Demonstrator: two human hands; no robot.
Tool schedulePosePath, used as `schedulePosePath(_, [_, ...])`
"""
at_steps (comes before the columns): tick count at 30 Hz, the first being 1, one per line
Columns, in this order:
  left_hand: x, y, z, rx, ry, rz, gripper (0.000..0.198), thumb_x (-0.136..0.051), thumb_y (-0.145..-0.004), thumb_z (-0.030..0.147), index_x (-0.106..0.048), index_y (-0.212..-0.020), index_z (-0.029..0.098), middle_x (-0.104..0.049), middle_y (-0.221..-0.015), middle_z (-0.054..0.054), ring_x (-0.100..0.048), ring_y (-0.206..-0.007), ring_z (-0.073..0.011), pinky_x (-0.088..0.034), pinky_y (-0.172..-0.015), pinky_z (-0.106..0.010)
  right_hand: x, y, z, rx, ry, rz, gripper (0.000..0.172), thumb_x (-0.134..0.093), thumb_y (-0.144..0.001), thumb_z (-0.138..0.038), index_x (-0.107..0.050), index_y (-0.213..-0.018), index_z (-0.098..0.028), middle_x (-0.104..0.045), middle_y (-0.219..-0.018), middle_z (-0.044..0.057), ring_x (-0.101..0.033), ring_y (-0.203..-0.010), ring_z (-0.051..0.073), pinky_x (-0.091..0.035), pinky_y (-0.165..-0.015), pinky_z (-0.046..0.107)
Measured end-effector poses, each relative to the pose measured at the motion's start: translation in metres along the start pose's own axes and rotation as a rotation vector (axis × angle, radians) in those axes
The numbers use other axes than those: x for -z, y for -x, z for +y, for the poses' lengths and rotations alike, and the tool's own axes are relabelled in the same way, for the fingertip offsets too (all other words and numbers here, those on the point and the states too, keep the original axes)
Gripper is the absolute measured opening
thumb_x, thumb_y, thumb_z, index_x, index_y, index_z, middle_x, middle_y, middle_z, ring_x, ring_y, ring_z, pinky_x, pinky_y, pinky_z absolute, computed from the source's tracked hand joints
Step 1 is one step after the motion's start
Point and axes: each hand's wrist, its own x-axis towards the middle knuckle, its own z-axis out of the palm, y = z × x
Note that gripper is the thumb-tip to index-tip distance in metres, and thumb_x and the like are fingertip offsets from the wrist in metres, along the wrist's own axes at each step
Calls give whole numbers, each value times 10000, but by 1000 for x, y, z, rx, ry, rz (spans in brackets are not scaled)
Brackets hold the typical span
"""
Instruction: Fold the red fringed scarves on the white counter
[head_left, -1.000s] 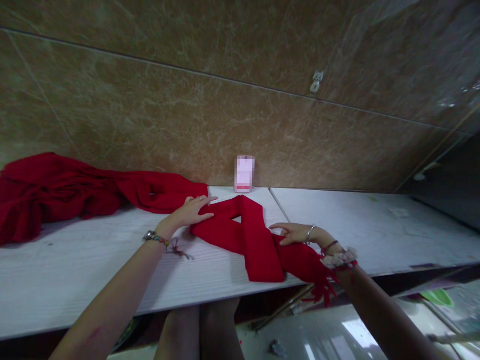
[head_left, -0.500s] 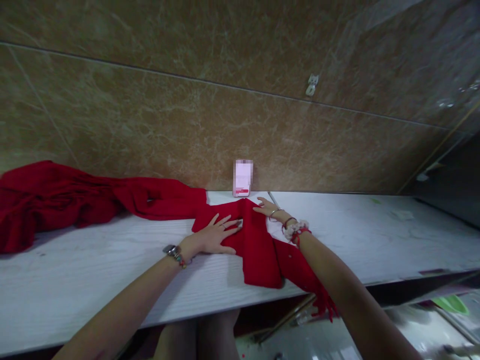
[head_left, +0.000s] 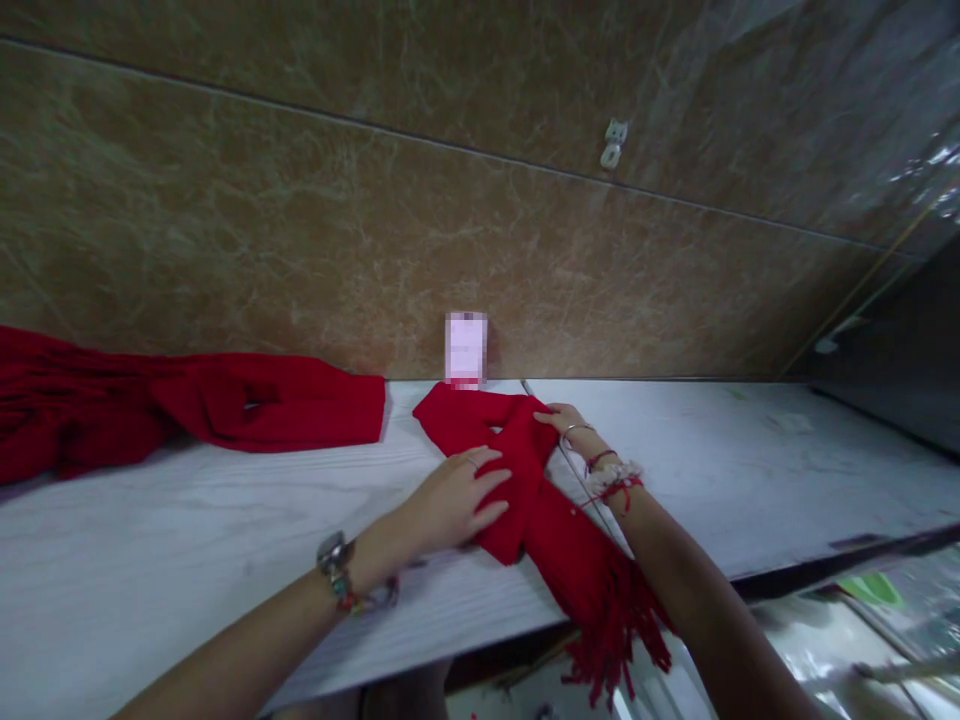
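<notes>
A red scarf (head_left: 559, 545) with a fringed end lies folded across itself on the white counter, the fringe hanging over the front edge. My left hand (head_left: 457, 500) rests on its left part, fingers apart and slightly bent. At the upper right fold, my right hand (head_left: 564, 420) is closed on the scarf's edge; some of its fingertips are hidden by the cloth. Further left, a second red cloth (head_left: 300, 410) lies along the wall, one end folded flat and the rest bunched up.
Behind the scarf, a phone (head_left: 466, 345) leans upright against the brown marbled wall (head_left: 300, 230). The white counter (head_left: 225, 540) has its front edge close to my body. A small white hook (head_left: 614, 144) is fixed on the wall. A green object (head_left: 870, 590) shows below at right.
The scarf has shifted right, away from the second red cloth, and its folds now cross differently. More fringe hangs over the edge. My right hand has moved slightly right and my left hand slightly down.
</notes>
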Motion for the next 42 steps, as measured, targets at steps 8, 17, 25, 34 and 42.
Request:
schedulePosePath(8, [0,3,17,-208,-127,-154,420,-574,-763,313,-514,-1172,238,-445,-1290,-96,-367,-1203,-255,-311,-966,-396,-2,-4,9,-66,-79,-29,253,-586,-698,-252,-654,-893,-105,-688,-876,65,-609,-781,174,-476,-730,276])
schedulePosePath(17, [-15,-1,24,-170,-278,-127,375,-569,-753,210,-536,-1126,187,-459,-1283,-107,-327,-1229,-290,-259,-981,-459,2,-12,7,-63,-60,-36,190,-644,-646,-247,-675,-798,-137,-690,-850,56,-613,-798,183,-468,-762,291])
schedulePosePath(25, [-24,3,36,-340,-469,-6,249,-425,-840,86,-666,-846,146,-523,-1241,-47,-414,-1174,-240,-309,-946,-377,1,-14,9,-60,-21,-6,187,-648,-638,-242,-679,-785,-130,-694,-838,57,-620,-800,183,-476,-744,283])
schedulePosePath(34, [-8,41,45,-357,-380,46,261,-402,-843,94,-628,-961,148,-563,-1186,-53,-456,-1123,-199,-358,-914,-333,-4,-12,8,-80,6,67,146,-637,-639,-223,-678,-763,-157,-694,-828,42,-622,-808,188,-474,-742,285])
schedulePosePath(42, [1,29,-13,441,216,137,422,-537,-748,233,-482,-1153,130,-584,-1006,-104,-554,-933,-206,-444,-820,-350,0,17,-17,-41,43,172,353,-585,-671,-189,-589,-1022,-148,-646,-941,94,-598,-867,212,-468,-785,361])
